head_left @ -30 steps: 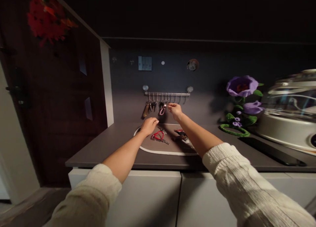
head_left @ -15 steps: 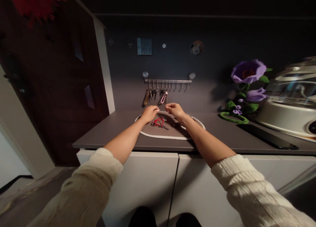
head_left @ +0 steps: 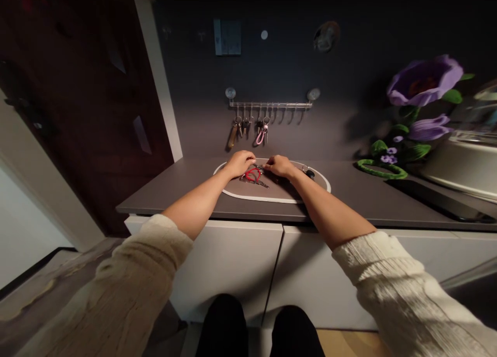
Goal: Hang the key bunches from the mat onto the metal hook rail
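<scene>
On the white-rimmed oval mat (head_left: 264, 198), a bunch of keys with a red cord loop (head_left: 253, 175) lies between my two hands. My left hand (head_left: 240, 163) is just left of the red cord, its fingers curled together; whatever they hold is too small to make out. To the right of the cord, my right hand (head_left: 280, 166) is low over the mat with its fingertips pressed together, and its contents are hidden. A small black item (head_left: 309, 174) rests on the mat beyond my right wrist.
A clear hook rail (head_left: 272, 105) on the dark wall holds keys with a brown fob (head_left: 233, 136) and a pink strap (head_left: 260, 135). Purple flowers (head_left: 427, 129) and a cream appliance (head_left: 462, 165) stand at the right, near a black flat object (head_left: 438, 202).
Both hands have come down closer to the mat, beside the red-corded keys. The head view has tilted down and shifted, bringing more floor and my legs into sight.
</scene>
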### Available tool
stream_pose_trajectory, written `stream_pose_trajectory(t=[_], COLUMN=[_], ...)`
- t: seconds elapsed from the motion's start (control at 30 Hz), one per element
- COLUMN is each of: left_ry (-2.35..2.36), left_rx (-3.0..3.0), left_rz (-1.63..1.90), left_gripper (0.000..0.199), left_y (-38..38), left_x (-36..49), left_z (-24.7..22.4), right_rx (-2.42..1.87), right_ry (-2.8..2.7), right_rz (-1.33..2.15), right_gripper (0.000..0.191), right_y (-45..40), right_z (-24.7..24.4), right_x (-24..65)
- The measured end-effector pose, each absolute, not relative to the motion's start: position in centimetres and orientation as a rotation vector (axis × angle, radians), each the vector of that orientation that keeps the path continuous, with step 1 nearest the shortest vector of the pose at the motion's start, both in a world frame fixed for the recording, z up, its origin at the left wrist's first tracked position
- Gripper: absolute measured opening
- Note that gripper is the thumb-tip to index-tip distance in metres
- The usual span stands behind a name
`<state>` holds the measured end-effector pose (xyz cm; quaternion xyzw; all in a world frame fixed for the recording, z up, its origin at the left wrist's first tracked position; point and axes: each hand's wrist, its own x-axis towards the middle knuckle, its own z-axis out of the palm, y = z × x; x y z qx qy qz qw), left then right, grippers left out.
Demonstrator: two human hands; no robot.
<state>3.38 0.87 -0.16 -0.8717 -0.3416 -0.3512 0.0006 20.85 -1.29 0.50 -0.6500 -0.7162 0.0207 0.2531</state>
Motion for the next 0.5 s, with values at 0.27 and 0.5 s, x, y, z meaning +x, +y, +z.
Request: stream_pose_trajectory(t=[0.27, 0.5], left_ry=[-1.077, -1.097], left_rx=[-2.758, -2.751], left_rz=[-1.048, -1.059], left_gripper=[0.018, 0.017], left_y=[1.17, 1.02], left_x=[3.34, 3.45], left_z=[-0.49, -0.33], right_rx=[-1.801, -1.701], right_ry=[-2.007, -2.02], right_rz=[0.156, 0.101], right_gripper=[0.018, 0.01], right_y=[-0.8, -0.44], right_z=[0.25, 0.31], right_x=[20.97, 20.98])
